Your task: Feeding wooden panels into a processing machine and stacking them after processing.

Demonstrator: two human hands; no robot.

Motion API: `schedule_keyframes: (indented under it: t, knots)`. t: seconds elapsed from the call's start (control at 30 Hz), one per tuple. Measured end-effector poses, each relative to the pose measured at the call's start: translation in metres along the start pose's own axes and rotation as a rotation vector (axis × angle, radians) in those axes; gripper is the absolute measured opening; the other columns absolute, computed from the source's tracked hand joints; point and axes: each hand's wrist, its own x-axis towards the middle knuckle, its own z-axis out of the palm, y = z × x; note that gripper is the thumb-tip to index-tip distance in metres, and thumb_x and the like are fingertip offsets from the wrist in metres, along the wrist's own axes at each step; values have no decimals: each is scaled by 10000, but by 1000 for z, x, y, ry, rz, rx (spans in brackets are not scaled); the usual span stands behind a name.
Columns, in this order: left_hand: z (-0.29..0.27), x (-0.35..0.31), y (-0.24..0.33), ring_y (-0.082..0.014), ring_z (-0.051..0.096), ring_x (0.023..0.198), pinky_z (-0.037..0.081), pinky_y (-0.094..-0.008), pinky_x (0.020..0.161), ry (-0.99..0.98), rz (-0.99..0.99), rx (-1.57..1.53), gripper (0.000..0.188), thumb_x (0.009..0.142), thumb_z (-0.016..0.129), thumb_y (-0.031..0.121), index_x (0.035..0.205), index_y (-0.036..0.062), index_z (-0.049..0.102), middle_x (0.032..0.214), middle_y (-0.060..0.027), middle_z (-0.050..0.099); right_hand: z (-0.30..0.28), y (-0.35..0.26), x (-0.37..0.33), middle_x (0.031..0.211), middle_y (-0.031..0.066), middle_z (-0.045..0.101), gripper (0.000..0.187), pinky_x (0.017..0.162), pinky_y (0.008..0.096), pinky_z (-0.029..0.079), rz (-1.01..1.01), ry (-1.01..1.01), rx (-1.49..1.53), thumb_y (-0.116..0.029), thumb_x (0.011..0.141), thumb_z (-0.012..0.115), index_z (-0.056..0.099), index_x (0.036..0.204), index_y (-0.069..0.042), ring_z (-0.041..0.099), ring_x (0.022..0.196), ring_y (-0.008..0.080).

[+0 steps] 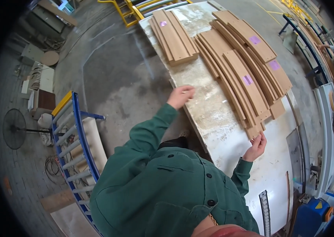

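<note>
My right hand is closed on the near end of a wooden board, with thumb and fingertips at its tip. That board belongs to a large stack of light brown boards with stepped edges, some bearing pink stickers. My left hand hovers by the table's left edge, apart from the boards. Its fingers look bent but are smeared by motion, and I see nothing in them. Beyond it lies a smaller stack of boards. Both stacks rest on a worn white table.
A blue-framed roller conveyor stands at my left, with a black fan beyond it. Past the table's far end is a yellow-framed roller conveyor. A black slotted strip lies near me. A blue machine is at the right.
</note>
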Motion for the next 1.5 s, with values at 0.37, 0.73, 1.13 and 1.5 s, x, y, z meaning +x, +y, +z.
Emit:
schedule_keyframes:
  t: [0.37, 0.73, 1.13, 1.5]
  knots:
    - [-126, 88, 22, -77, 504, 684, 409, -205, 543, 434, -15, -182, 624, 747, 591, 391, 1178, -1, 367, 999, -60, 501, 254, -74, 49, 977, 161, 543, 354, 751, 300, 427, -473, -749, -210, -257, 760, 578, 545, 975, 22, 546, 865, 247]
    - [-183, 183, 16, -272, 278, 1134, 276, -335, 933, 592, 2, 189, 955, 635, 675, 455, 1276, -39, 168, 1255, -185, 164, 530, -46, 156, 1100, 236, 486, 900, 842, 307, 393, -27, -961, -829, -546, 578, 654, 396, 1139, 109, 502, 998, 281]
    - [-209, 202, 14, -215, 166, 1218, 189, -344, 972, 54, -258, -687, 983, 657, 640, 499, 1288, 32, 49, 1308, -111, 192, 530, -49, 109, 915, 146, 581, 617, 703, 264, 448, 437, -942, -285, -343, 636, 707, 497, 1046, 66, 569, 771, 189]
    - [-205, 178, 48, -213, 519, 937, 441, -318, 791, -95, -217, -594, 556, 710, 644, 167, 1145, -22, 354, 1022, -130, 507, 477, 12, 46, 870, 193, 460, 686, 751, 344, 418, 272, -771, -386, -602, 630, 570, 587, 959, -1, 514, 817, 296]
